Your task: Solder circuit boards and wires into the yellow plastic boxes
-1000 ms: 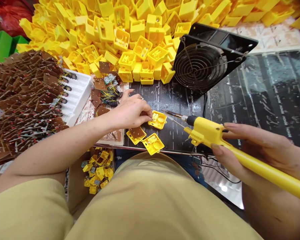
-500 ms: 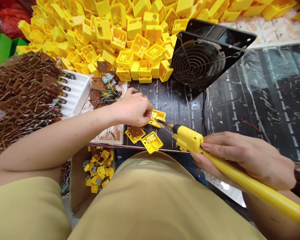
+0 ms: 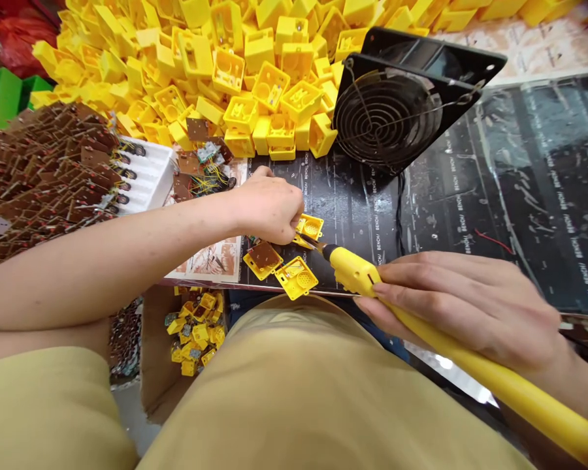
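Observation:
My right hand [image 3: 470, 307] is wrapped round a yellow-handled soldering iron [image 3: 355, 269]. Its thin tip points left, reaching to a small yellow plastic cover [image 3: 314, 226] with a round perforated patch. Over that cover's left side, my left hand [image 3: 272, 205] is closed, fingertips pinched down near the tip; what they grip is hidden behind the knuckles. Nearer to me lies a second yellow cover [image 3: 301, 281], inner side up. Beside it on the left, a brown circuit board [image 3: 264, 256] rests on another yellow cover.
A big heap of yellow housings [image 3: 274, 85] spans the back. A black fan [image 3: 382, 117] stands tilted behind my right hand. Brown circuit boards [image 3: 44, 170] pile up at left beside a white foam tray [image 3: 151, 173]. Below the bench edge, a cardboard box [image 3: 159, 352] holds yellow parts.
The soldering iron and my right hand have moved left, bringing the tip closer to my left fingertips. My left hand stays closed at nearly the same spot.

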### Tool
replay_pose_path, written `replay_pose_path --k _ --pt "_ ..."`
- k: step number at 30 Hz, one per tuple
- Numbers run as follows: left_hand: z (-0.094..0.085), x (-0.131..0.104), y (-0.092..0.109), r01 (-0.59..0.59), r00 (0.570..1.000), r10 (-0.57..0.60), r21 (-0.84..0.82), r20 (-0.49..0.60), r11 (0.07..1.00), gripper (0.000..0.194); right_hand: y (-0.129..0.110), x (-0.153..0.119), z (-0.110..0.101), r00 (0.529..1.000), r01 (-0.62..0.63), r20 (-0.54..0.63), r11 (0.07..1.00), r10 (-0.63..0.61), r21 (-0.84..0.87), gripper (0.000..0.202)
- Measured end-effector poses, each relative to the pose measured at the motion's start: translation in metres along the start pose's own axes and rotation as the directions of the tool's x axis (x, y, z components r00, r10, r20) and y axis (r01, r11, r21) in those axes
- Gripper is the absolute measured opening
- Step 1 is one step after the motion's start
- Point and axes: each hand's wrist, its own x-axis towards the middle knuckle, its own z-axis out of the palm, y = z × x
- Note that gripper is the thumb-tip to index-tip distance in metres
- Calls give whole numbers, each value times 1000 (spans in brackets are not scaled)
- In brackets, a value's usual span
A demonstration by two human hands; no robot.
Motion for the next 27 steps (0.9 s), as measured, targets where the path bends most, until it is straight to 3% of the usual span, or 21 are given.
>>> replay_pose_path --k 6,11,17,21,25,27 --pt "-2 1 -1 7 1000 -7 1 17 1000 20 4 -13 -9 988 -132 -83 991 134 23 10" --pt "-2 2 -1 23 1000 -23 -18 -3 1000 17 7 -17 -3 985 -136 -96 989 141 54 6" --pt "-1 -2 4 23 999 -24 -24 -33 999 13 10 -20 0 979 -195 -43 980 197 40 23" --pt "7 -13 2 2 990 -5 -19 -144 1000 20 16 -27 6 969 -233 -88 972 233 15 23" --pt "22 -18 -7 38 958 -73 -128 -278 991 27 21 -33 11 945 -309 -123 950 303 -40 31" --pt "28 -17 -9 34 950 -84 -168 -300 985 28 20 -30 12 949 -288 -155 954 273 -87 29"
